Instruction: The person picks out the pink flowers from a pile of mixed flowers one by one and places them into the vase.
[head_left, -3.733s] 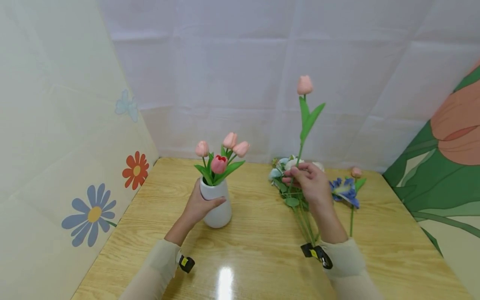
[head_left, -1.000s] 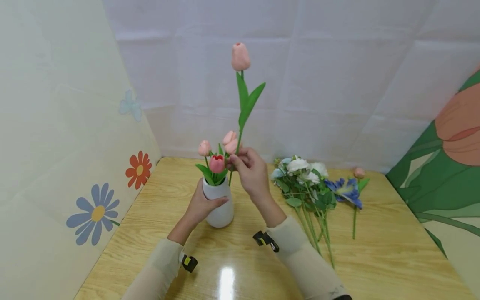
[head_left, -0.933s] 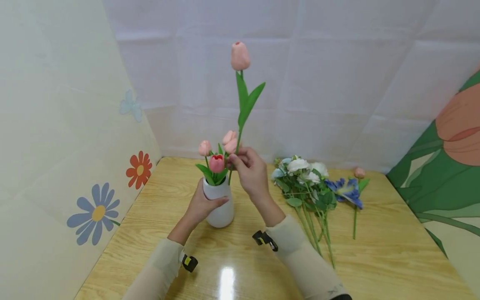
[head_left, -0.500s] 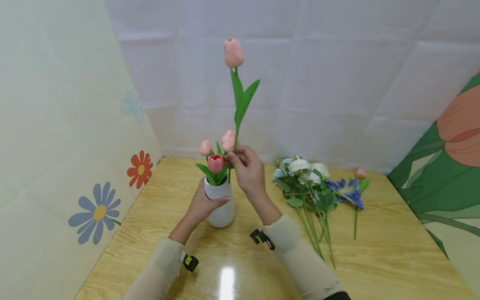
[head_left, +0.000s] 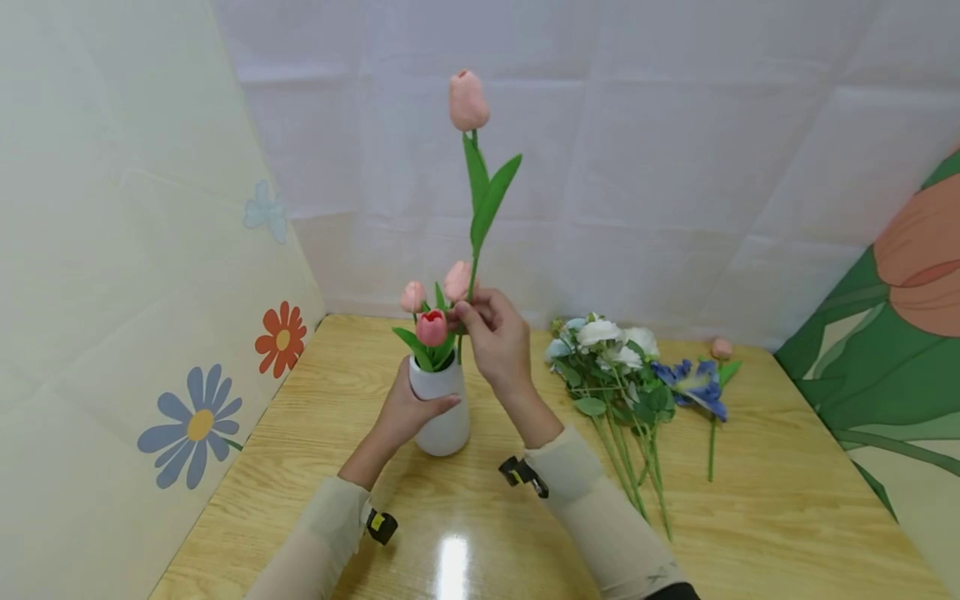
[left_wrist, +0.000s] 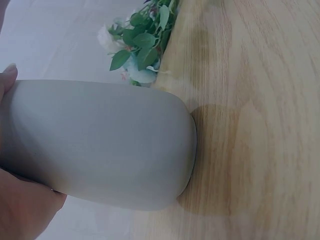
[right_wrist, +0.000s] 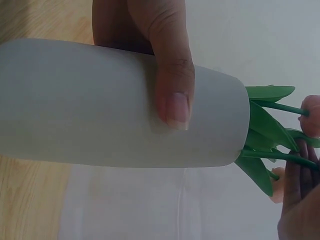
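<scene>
My left hand grips the white vase around its upper part, thumb across the front. The vase stands upright on the table. Out of its mouth rise several tulips, among them a darker pink tulip in front and a pale pink tulip at the left. Just above the rim's right side, my right hand pinches the stem of another pale pink tulip, its bloom held high. In the head view the stem's lower part runs down by the rim; whether its end is inside, I cannot tell.
White flowers with long green stems lie on the wooden table to the right. Beside them are a blue flower and a loose pink tulip. A white cloth hangs behind; printed panels flank the table.
From above the white flowers, my right hand has carried the tulip left to the vase mouth. Over the last second it shifted slightly left. My left hand stays on the vase.
</scene>
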